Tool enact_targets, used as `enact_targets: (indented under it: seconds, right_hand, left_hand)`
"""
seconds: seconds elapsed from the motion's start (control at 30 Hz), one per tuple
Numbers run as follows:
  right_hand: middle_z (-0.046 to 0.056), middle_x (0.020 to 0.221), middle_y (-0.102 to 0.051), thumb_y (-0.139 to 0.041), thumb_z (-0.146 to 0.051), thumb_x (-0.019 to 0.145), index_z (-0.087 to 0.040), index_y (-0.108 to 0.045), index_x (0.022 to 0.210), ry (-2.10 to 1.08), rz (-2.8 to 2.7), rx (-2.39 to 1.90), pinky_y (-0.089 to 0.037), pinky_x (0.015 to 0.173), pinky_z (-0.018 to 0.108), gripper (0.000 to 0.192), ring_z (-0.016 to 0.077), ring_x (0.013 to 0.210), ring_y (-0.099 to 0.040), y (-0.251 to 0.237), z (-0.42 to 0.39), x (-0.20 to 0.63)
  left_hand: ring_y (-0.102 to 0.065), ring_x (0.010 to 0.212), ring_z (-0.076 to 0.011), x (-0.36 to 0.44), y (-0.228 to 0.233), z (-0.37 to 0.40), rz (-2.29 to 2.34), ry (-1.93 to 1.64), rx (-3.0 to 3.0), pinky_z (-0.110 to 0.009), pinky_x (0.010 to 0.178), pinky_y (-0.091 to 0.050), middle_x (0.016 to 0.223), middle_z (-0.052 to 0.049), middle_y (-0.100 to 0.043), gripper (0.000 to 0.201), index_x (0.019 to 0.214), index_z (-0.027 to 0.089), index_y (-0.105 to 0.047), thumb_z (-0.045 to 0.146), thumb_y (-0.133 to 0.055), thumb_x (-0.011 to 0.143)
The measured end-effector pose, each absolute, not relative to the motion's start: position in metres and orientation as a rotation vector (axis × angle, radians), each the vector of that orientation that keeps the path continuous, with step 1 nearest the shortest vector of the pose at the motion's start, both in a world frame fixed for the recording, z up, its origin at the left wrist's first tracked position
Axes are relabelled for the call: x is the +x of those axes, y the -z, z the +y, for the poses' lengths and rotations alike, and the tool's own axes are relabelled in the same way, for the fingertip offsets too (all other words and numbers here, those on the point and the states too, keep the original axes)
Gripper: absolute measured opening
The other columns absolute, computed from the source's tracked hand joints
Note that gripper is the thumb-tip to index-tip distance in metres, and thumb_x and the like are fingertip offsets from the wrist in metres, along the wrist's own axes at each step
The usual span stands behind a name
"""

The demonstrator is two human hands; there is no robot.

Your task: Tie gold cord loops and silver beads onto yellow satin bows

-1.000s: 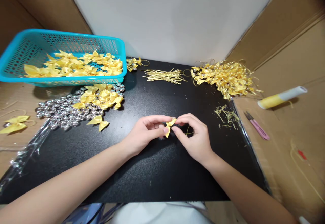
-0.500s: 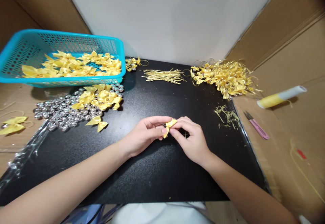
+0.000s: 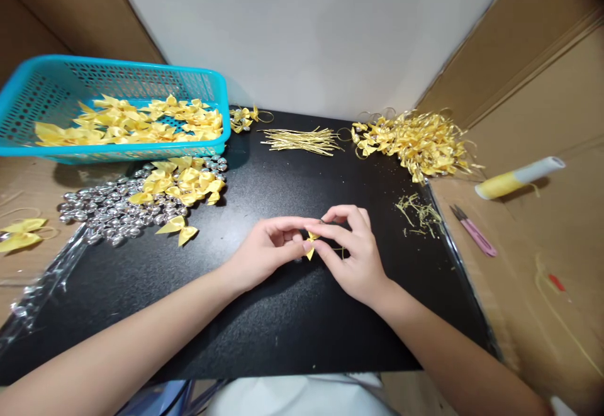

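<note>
Between my two hands, above the black table mat [image 3: 264,334], is a small yellow ribbon bow [image 3: 310,254], partly covered by fingers. My left hand [image 3: 276,246] pinches it from the left with thumb and fingers. From the right, my right hand [image 3: 352,249] grips the bow with thumb and index finger, its other fingers bent above. A thin gold cord loop shows under the right palm. Something small and dark is at the fingertips; I cannot make out what it is. To the left lies a single yellow bow [image 3: 178,230] on the mat.
Silver bells [image 3: 111,208] lie heaped at left, with bows on top. Behind them stands a blue basket [image 3: 225,111] of bows. Gold cords [image 3: 302,141] lie at the back, finished bows [image 3: 419,142] at back right. Cord scraps [image 3: 418,214] and pink snips [image 3: 474,235] are at right.
The right hand's fingers have lifted and spread over the bow, which now shows less and sits slightly lower. The left hand stays about where it was. The view has shifted a little.
</note>
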State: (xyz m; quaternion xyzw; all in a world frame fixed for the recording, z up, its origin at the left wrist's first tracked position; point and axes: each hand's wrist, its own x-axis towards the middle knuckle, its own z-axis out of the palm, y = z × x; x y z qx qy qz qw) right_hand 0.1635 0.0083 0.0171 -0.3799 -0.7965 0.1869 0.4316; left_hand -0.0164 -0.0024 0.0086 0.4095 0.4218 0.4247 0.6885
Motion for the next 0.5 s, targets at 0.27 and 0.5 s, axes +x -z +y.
enact_targets:
  seconds: [0.27,0.5]
  right_hand:
    - [0.001,0.094,-0.061,-0.062,-0.023,0.089,-0.025,-0.069,0.081,-1.011,-1.606,-0.884,-0.047,0.086,0.033,0.011,0.0149,0.093,-0.057,-0.018,0.022,0.171]
    - [-0.009,0.072,-0.061,-0.075,-0.036,0.079,-0.025,-0.061,0.081,-1.257,-0.952,-0.732,-0.044,0.046,0.01,0.018,0.0013,0.05,-0.051,-0.044,0.049,0.208]
  left_hand:
    - [-0.049,0.053,-0.0044,-0.018,-0.009,0.002,0.939,-0.778,0.911,-0.018,0.055,-0.036,0.057,0.005,-0.06,0.034,0.103,0.018,-0.075,0.018,-0.077,0.07]
    - [-0.052,0.053,-0.0039,-0.017,-0.012,0.002,0.973,-0.723,0.925,-0.018,0.056,-0.036,0.058,0.006,-0.06,0.035,0.104,0.017,-0.074,0.015,-0.076,0.069]
